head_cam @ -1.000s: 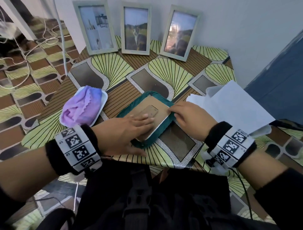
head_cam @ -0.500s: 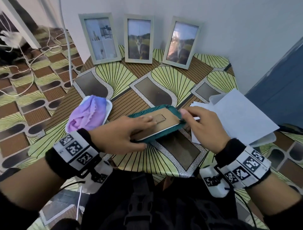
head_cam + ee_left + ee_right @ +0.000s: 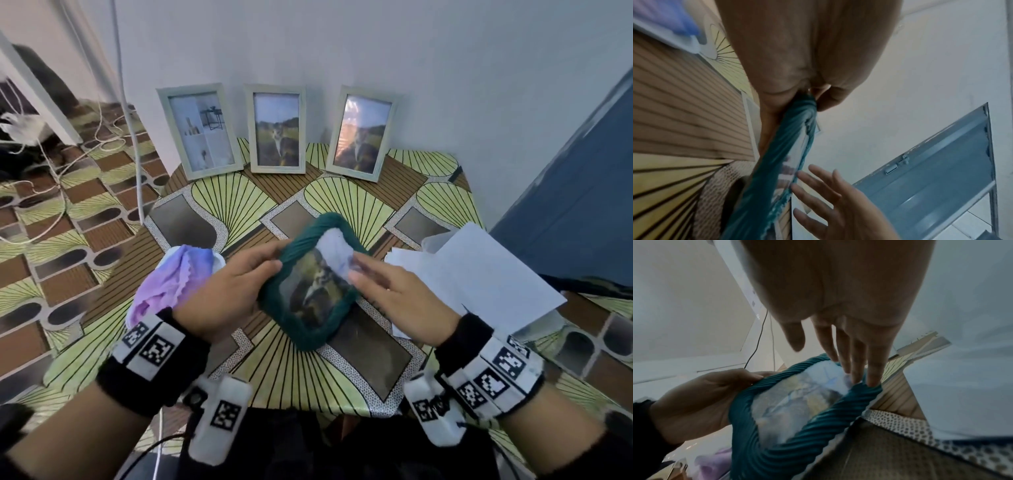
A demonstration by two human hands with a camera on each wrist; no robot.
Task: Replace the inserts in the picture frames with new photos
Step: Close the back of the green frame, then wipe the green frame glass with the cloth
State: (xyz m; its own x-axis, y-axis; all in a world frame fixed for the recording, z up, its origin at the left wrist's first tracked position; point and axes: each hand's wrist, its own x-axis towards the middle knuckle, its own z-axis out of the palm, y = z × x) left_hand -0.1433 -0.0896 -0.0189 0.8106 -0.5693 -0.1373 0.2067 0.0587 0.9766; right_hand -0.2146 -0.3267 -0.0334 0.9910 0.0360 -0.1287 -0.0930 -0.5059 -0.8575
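Note:
A teal yarn-wrapped picture frame (image 3: 308, 337) is tilted up above the table with its glass side toward me, showing a photo of an animal in a field (image 3: 313, 291). My left hand (image 3: 226, 291) grips its left edge, thumb in front and fingers behind. In the left wrist view the frame (image 3: 777, 186) is seen edge-on. My right hand (image 3: 394, 291) has straight fingers lying on the frame's upper right edge (image 3: 865, 394), holding nothing. Three pale green frames stand against the wall: left (image 3: 200, 132), middle (image 3: 277, 128), right (image 3: 363, 132).
A purple cloth (image 3: 174, 277) lies in a white tray left of my hands. White sheets of paper (image 3: 479, 277) lie on the table at the right. A blue panel (image 3: 582, 164) stands right of the table. Cables hang and lie at the left (image 3: 130, 102).
The teal frame lay face down showing its cardboard back; it has been lifted and turned over so the photo faces me. My right hand went from the frame's edge to straight fingers on it.

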